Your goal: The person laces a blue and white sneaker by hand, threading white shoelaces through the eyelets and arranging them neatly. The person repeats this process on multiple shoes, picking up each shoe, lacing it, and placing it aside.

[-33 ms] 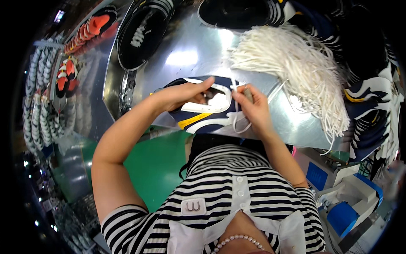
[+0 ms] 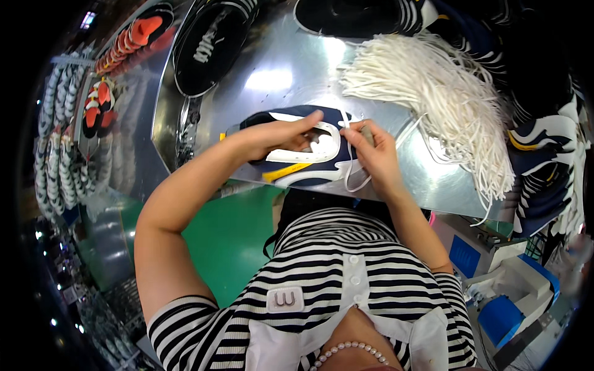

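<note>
A navy and white shoe upper [image 2: 315,179] with a yellow stripe lies on the metal table in front of me. My left hand [image 2: 278,136] grips it at its opening, fingers reaching inside and partly hidden, thumb along the far edge. At the right end of the white eyelet edging [image 2: 291,156], my right hand [image 2: 376,148] pinches a white shoelace [image 2: 350,167]. The lace crosses the upper and hangs in a loop near the table's front edge. A small grey-brown piece [image 2: 367,132] shows among the right fingers; I cannot make out what it is.
A big heap of white laces [image 2: 427,93] covers the table's right side. Black shoe uppers [image 2: 210,49] lie at the far left, with navy and white uppers [image 2: 541,145] stacked at right. Orange uppers [image 2: 133,40] stand beyond the left edge. A blue and grey machine [image 2: 507,290] is at lower right.
The view has shifted slightly. My right hand still pinches the lace and my left hand keeps its hold on the upper.
</note>
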`<state>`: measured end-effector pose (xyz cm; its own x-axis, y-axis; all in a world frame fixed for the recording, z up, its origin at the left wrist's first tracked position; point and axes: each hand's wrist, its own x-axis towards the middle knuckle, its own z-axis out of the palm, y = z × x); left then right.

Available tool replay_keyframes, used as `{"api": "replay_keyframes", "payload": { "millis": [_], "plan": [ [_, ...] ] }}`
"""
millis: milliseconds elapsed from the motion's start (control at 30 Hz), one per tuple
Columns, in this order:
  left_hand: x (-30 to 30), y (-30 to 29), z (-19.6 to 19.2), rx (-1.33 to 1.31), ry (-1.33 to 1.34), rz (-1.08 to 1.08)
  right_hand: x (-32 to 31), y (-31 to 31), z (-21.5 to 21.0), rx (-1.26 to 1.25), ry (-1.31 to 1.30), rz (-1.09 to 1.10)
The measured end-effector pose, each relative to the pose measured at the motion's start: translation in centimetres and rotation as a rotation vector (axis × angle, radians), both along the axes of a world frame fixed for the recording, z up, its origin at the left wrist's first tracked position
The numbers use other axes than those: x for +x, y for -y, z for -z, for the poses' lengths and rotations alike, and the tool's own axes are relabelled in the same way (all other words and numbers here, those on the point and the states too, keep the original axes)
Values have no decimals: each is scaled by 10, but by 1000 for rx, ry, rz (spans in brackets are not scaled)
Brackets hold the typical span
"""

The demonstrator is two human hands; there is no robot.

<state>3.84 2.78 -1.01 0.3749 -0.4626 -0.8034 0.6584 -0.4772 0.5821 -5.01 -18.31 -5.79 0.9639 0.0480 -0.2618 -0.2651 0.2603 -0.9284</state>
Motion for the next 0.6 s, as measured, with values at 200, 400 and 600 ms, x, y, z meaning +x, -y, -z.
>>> {"api": "replay_keyframes", "payload": {
  "millis": [200,400,600],
  "plan": [
    [-35,26,12,-226,129,-411,-6,0,-14,56,100,105],
    [-52,42,16,-492,353,-570,-14,-7,-13,151,98,91],
    [-58,41,1,-331,537,-538,-24,-6,-15,-125,129,35]
  ]
}}
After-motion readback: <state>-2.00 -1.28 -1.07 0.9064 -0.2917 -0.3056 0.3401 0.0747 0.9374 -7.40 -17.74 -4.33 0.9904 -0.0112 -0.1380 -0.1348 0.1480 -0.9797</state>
